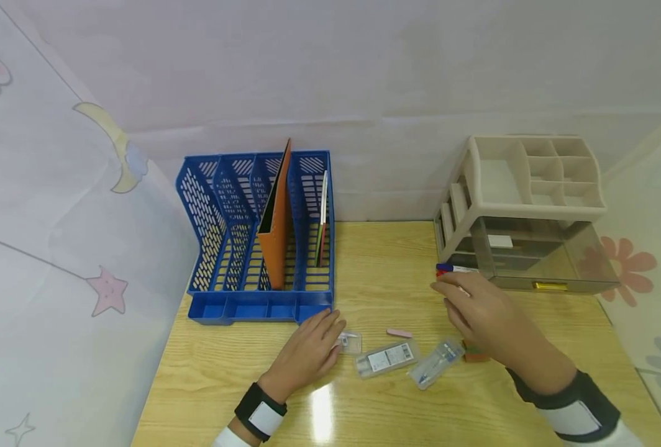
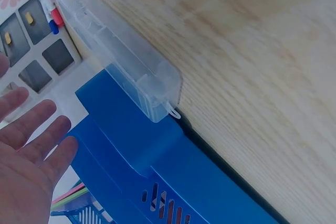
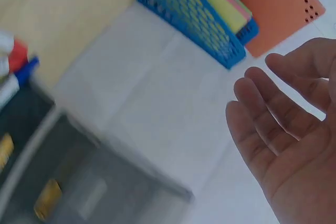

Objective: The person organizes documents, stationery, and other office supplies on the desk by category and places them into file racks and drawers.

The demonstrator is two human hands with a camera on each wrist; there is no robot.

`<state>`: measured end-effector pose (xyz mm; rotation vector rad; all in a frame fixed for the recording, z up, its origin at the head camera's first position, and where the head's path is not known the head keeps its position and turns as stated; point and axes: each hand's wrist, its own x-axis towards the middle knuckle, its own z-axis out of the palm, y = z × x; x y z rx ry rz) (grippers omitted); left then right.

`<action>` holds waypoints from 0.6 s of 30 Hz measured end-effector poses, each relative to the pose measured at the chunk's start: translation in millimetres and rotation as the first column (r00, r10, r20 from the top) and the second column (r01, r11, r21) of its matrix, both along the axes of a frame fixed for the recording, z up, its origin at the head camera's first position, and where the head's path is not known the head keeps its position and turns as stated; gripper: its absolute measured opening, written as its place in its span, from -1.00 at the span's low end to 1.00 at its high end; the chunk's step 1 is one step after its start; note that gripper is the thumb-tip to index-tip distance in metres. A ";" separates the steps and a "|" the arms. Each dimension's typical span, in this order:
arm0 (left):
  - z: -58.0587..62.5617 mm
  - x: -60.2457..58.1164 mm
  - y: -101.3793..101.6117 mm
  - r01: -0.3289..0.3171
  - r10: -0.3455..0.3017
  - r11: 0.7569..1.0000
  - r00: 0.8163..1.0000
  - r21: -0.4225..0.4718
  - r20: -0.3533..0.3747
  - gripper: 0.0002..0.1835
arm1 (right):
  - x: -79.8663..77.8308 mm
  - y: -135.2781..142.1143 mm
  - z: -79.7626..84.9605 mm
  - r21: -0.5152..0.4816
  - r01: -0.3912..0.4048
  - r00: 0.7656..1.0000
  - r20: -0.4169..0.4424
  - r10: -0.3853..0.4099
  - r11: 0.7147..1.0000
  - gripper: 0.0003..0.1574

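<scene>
My left hand (image 1: 306,347) is spread near the front of the blue file rack (image 1: 260,307), its fingers straight and holding nothing in the left wrist view. Beside its fingertips lies a small clear plastic box (image 1: 350,342), partly covered by the hand. My right hand (image 1: 484,316) hovers in front of the drawer unit (image 1: 537,211), close to the markers with blue and red caps (image 1: 445,268). In the right wrist view its palm is bare and its fingers bend loosely. A small white block (image 1: 500,241) sits in the pulled-out clear drawer (image 1: 576,264).
Between the hands lie a labelled clear case (image 1: 386,359), a pink stick (image 1: 399,333) and a clear pack with a pen (image 1: 435,363). An orange-and-green item (image 1: 474,354) is partly hidden by the right hand. An orange folder (image 1: 279,230) and thin booklets (image 1: 322,217) stand in the rack.
</scene>
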<state>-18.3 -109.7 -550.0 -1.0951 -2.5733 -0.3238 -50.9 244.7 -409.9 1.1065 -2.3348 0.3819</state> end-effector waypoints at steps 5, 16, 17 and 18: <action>-1.2 2.5 -3.0 -0.002 0.002 1.000 1.000 0.001 -0.002 -0.45 | -6.3 -15.4 -35.5 -0.027 -0.028 0.996 0.082 0.030 0.999 -0.33; -6.8 9.0 -9.4 0.017 -0.017 0.999 1.000 -0.041 0.018 -0.35 | -12.0 -31.5 -101.2 0.049 0.031 0.876 0.480 -0.051 0.998 -0.62; -7.1 9.8 -9.6 0.015 -0.014 0.999 1.000 -0.045 0.017 -0.33 | -12.2 -33.3 -105.0 0.060 0.046 0.855 0.514 -0.070 0.997 -0.61; -6.6 10.7 -9.6 0.012 -0.011 0.999 1.000 -0.048 0.019 -0.32 | -12.5 -35.0 -108.5 0.069 0.055 0.833 0.547 -0.084 0.996 -0.61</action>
